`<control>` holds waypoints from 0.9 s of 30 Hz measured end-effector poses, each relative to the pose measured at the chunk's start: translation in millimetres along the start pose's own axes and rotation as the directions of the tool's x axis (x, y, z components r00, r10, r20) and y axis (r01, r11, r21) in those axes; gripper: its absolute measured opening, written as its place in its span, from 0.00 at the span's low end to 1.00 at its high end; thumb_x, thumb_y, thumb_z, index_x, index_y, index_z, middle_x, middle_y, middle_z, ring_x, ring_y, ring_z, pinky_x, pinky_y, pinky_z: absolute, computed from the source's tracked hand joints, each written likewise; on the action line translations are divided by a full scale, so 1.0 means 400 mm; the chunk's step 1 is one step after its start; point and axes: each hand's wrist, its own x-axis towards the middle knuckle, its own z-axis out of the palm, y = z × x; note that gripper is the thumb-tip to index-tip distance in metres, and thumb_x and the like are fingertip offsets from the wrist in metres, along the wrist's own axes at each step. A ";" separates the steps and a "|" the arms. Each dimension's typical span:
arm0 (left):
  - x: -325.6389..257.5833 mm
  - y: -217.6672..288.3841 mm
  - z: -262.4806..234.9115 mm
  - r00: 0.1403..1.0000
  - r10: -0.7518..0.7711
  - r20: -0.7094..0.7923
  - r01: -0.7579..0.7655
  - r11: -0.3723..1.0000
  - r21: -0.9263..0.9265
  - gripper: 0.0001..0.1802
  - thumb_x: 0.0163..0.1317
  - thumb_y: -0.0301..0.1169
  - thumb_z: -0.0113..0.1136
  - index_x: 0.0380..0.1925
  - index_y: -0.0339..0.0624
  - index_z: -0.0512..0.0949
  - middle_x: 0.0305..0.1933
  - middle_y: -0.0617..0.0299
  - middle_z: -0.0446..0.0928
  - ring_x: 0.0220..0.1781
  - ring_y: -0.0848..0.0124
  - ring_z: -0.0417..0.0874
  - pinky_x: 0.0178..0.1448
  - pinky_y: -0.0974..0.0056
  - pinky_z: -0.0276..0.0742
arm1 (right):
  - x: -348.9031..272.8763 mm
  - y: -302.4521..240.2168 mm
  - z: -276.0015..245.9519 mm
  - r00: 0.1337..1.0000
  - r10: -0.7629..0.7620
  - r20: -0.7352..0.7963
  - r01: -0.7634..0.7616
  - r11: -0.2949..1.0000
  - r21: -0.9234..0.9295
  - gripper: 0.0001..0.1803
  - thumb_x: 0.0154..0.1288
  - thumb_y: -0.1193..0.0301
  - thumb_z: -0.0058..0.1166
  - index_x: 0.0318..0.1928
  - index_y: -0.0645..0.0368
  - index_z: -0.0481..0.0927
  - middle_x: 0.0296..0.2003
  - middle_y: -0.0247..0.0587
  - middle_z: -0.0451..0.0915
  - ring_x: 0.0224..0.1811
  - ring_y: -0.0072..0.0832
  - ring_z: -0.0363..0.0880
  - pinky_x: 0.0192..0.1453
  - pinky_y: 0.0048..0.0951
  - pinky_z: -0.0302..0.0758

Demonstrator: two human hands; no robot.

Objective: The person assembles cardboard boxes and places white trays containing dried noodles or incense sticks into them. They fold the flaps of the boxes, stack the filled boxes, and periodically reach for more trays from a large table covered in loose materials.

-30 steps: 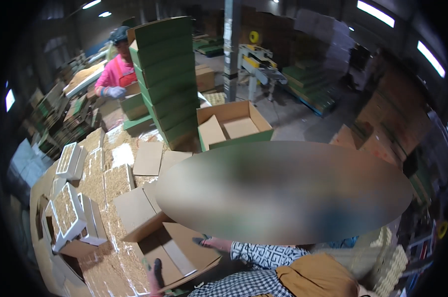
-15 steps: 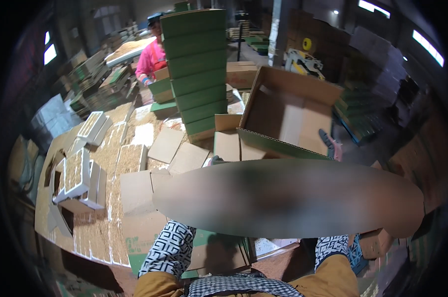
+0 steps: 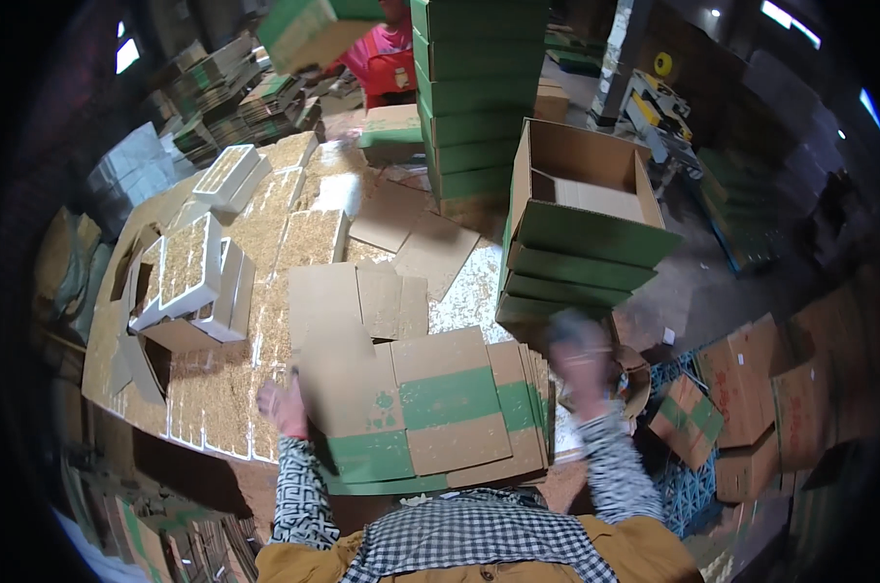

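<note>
The open box [image 3: 584, 199] now sits on the green stack. Left hand [image 3: 283, 406] touches flat cardboard [image 3: 430, 413]. Right hand [image 3: 578, 361] hangs empty, blurry, so I cannot tell its fingers.

Brown-and-green flattened cartons [image 3: 430, 408], green stacked boxes [image 3: 474, 97], black-and-white patterned sleeves [image 3: 299, 491], red jacket [image 3: 387, 63]

open box [image 3: 588, 199] behind flat cartons [image 3: 430, 408], on stack [image 3: 557, 291].

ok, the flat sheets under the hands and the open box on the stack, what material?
Flat sheets: look like corrugated cardboard, matte brown with green printed bands; crisp fold lines and cut flaps show. The left hand rests at their edge.
Open box: likely the same board, plain brown inside, green outside. Fluting is too small to confirm.
</note>
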 end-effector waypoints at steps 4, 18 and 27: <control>0.002 -0.142 0.135 0.952 0.304 0.035 -0.216 0.747 -0.629 0.29 0.67 0.48 0.47 0.50 0.29 0.73 0.51 0.35 0.74 0.56 0.44 0.72 0.59 0.53 0.67 | -0.214 -0.175 0.365 0.976 0.209 0.060 -0.115 0.730 -0.673 0.36 0.61 0.47 0.52 0.57 0.65 0.68 0.55 0.58 0.70 0.60 0.50 0.66 0.63 0.50 0.63; 0.297 -0.091 -0.100 0.783 0.581 -0.222 0.023 -0.384 -0.923 0.27 0.72 0.46 0.43 0.60 0.35 0.68 0.59 0.56 0.71 0.61 0.66 0.69 0.68 0.60 0.60 | -0.053 -0.613 0.110 0.973 -0.038 -0.228 0.100 0.958 0.269 0.30 0.57 0.58 0.60 0.52 0.69 0.68 0.50 0.59 0.73 0.56 0.51 0.71 0.59 0.39 0.68; -0.282 -0.012 -0.321 -0.394 0.916 -0.079 -0.518 -0.292 -0.804 0.35 0.51 0.48 0.63 0.54 0.37 0.73 0.55 0.50 0.74 0.64 0.58 0.68 0.68 0.52 0.57 | -0.030 -0.457 0.122 0.945 -0.215 0.248 0.262 0.949 -0.177 0.56 0.39 0.56 0.71 0.69 0.46 0.54 0.63 0.70 0.47 0.62 0.63 0.58 0.67 0.50 0.60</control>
